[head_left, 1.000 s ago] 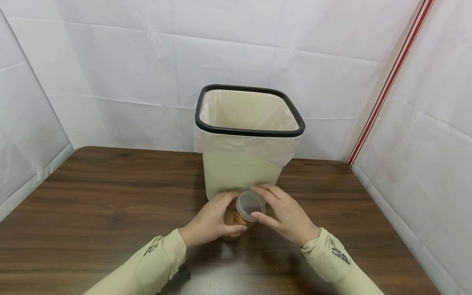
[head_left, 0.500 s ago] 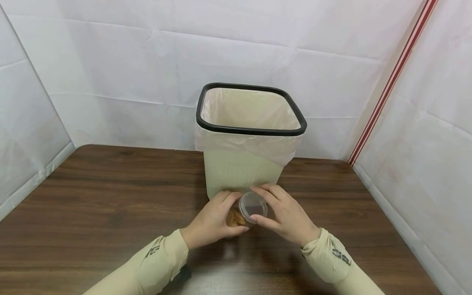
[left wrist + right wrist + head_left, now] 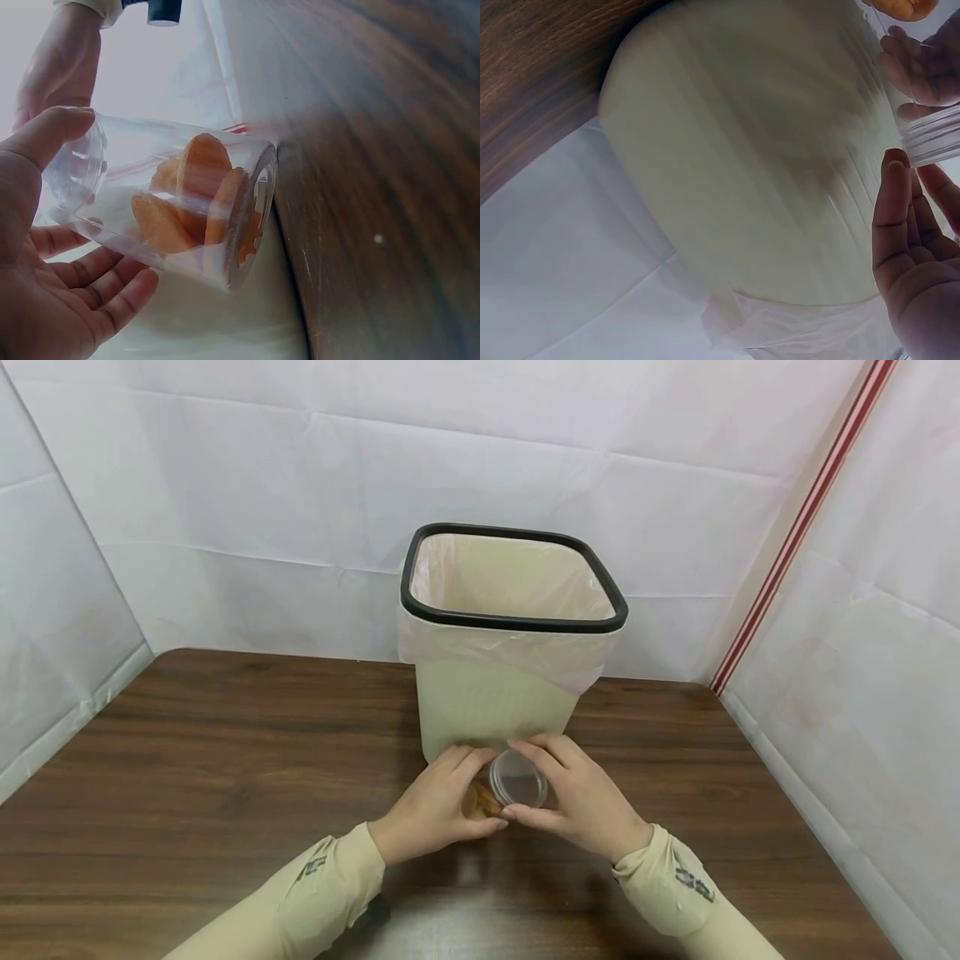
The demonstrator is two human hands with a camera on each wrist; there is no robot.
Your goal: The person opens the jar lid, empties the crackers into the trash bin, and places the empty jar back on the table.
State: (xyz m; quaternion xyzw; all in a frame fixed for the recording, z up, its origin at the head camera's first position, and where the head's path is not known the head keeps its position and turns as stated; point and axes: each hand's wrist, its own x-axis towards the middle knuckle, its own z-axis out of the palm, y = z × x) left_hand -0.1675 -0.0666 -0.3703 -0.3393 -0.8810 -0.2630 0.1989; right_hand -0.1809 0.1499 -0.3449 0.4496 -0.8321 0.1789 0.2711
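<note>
A clear plastic jar (image 3: pixel 124 232) holds several orange-brown, curved snack pieces (image 3: pixel 204 176) near its base. It leans a little, its top toward the right in the head view. My left hand (image 3: pixel 433 800) grips the jar's side, thumb in front and fingers behind. Around the clear lid (image 3: pixel 519 779), with its ridged edge, my right hand (image 3: pixel 583 795) curls its thumb and fingers. Both thumb tips meet near the lid's front edge. The left wrist view shows the jar's base right at the dark wooden table (image 3: pixel 382 187).
Just behind the hands stands a cream trash bin (image 3: pixel 487 693) with a black rim (image 3: pixel 517 623) and a thin liner bag (image 3: pixel 581 664) folded over it. White sheeting (image 3: pixel 262 485) hangs behind and at both sides. A small dark object (image 3: pixel 371 914) lies by the left sleeve.
The lid has shifted slightly right, and less of the jar's lower part shows beside my left hand. My right thumb has moved from over the lid to its front edge.
</note>
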